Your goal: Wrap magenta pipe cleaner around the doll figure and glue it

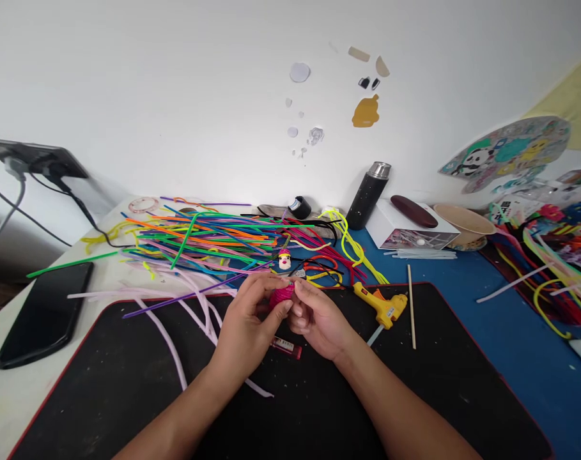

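Note:
Above the middle of a black desk mat (141, 358), a small magenta coil (281, 294), seemingly wound from pipe cleaner, is pinched between my two hands. My left hand (245, 322) wraps its thumb and fingers around the coil's left and lower side. On the other side, my right hand (321, 319) grips its right edge with thumb and fingertips, which partly cover it. A red tube with a white label (286, 347) lies on the mat just below my hands. Behind them is a small white figure head with a pink and yellow hat (284, 260).
Many coloured pipe cleaners (208, 233) are heaped behind the mat. A yellow glue gun (386, 308) and a wooden stick (411, 313) lie right of my hands. A phone (45, 313) rests at left; a black thermos (367, 198) and a white box (390, 223) stand at the back.

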### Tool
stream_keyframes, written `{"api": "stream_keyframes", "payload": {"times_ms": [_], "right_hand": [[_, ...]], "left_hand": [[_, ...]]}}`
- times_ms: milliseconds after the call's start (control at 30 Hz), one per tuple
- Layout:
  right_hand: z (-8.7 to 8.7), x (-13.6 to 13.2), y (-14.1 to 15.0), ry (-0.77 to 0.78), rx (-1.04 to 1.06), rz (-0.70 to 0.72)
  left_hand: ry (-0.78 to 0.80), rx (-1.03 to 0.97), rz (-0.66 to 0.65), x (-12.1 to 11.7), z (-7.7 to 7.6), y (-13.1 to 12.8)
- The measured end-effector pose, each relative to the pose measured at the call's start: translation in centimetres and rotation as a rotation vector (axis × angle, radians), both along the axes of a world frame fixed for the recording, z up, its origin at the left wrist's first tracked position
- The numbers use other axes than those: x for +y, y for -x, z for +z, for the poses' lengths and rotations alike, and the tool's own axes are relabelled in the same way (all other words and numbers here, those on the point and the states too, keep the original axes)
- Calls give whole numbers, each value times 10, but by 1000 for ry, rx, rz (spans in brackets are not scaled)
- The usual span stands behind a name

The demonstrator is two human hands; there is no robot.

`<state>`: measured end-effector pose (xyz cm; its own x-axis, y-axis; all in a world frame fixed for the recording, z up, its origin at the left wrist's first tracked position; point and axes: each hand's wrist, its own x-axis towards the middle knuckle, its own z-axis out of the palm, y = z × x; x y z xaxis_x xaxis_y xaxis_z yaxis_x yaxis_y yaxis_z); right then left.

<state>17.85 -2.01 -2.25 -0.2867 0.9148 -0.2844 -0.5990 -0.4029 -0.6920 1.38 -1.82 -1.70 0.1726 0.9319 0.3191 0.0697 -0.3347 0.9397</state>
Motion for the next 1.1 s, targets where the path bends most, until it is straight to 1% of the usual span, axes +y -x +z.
{"api": "stream_keyframes", "payload": {"times_ms": [200, 333, 500, 667, 967, 1100], "right_hand": [[-2, -1, 1, -7, -27, -5], [0, -1, 4, -11, -66, -16], [-1, -1, 7, -10, -119, -39], [-2, -1, 6, -24, -131, -34], [4, -1, 7, -23, -94, -25], [4, -2, 6, -25, -75, -18]], "left_hand": [[19, 28, 11, 1, 0, -1], [-18, 95, 40, 0, 2, -2], [-45, 128, 37, -2, 3, -2], [21, 99, 25, 0, 4, -2], [130, 16, -12, 0, 4, -2], [146, -2, -7, -1, 4, -2]]}}
